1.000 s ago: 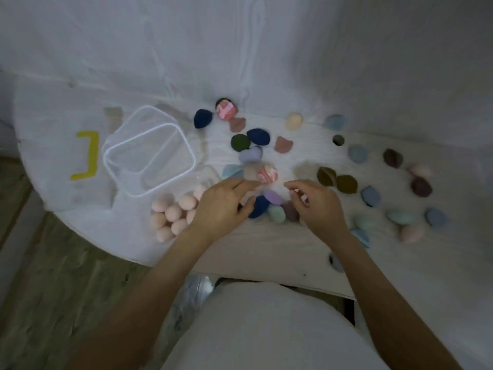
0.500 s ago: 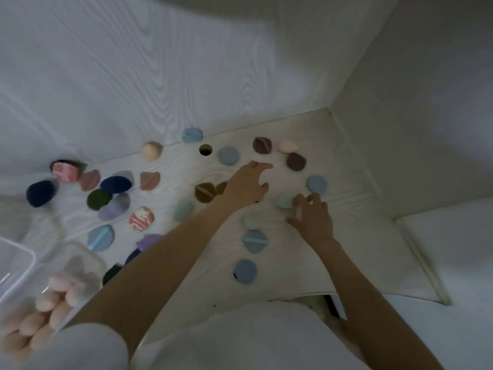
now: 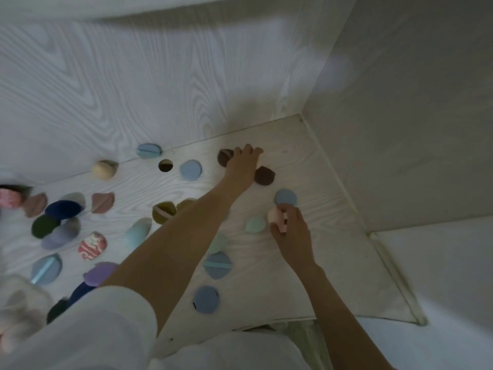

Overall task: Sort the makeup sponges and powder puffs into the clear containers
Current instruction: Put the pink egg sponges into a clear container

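Note:
My left hand [image 3: 244, 162] reaches to the far side of the white table [image 3: 333, 263], its fingers curled over a pale pink puff [image 3: 259, 163] that is mostly hidden. It lies between two dark brown puffs [image 3: 225, 157] [image 3: 264, 176]. Nearer me, my right hand [image 3: 292, 233] grips a pink powder puff [image 3: 276, 217] with a strap, next to a mint puff [image 3: 255, 224] and a blue puff [image 3: 286, 197]. A clear container [image 3: 25, 295] with pink sponges [image 3: 10, 332] shows blurred at the lower left.
Several puffs and sponges lie scattered: blue ones [image 3: 190, 170] [image 3: 206, 299] [image 3: 217, 265], an olive one [image 3: 163, 211], a beige sponge [image 3: 104, 169], darker ones at the left [image 3: 62, 209]. A round hole [image 3: 165, 165] is in the tabletop. Walls close the back and right.
My view swung right, away from the container. My left hand reached farther out onto the pale pink puff. My right hand took hold of a pink puff.

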Tool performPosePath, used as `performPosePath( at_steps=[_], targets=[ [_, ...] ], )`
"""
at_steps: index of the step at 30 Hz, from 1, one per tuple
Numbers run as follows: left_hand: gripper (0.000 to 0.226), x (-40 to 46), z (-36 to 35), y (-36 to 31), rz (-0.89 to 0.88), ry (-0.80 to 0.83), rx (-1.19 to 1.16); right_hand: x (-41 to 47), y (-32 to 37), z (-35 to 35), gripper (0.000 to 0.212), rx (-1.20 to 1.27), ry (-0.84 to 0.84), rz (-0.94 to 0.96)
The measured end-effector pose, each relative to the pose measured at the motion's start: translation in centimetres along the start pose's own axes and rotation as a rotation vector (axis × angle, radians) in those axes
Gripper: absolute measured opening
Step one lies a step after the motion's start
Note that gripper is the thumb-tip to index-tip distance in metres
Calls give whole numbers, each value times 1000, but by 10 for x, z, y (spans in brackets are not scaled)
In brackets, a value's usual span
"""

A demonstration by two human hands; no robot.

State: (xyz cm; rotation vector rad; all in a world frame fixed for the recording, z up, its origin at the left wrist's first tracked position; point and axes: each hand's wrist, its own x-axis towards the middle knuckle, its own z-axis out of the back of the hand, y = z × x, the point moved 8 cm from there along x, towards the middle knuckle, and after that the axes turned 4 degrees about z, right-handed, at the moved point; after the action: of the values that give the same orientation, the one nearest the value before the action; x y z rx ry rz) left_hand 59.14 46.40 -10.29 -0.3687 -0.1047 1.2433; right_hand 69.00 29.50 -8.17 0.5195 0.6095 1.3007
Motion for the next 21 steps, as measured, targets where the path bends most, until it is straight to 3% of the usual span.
performPosePath(
  at_steps=[3,8,14,21],
  targets=[
    [36,-27,13,22,16,-70,-166,-2,22,2,35,34,-76,91],
    [29,-127,89,69,99,-431,-597,-6,73,-1,30,223,-33,183],
    [29,-312,123,176,533,-613,-842,-32,168,-73,20,385,336,317],
    [29,-515,123,282,991,-892,-818,-112,288,-187,27,375,665,488]
  ],
)
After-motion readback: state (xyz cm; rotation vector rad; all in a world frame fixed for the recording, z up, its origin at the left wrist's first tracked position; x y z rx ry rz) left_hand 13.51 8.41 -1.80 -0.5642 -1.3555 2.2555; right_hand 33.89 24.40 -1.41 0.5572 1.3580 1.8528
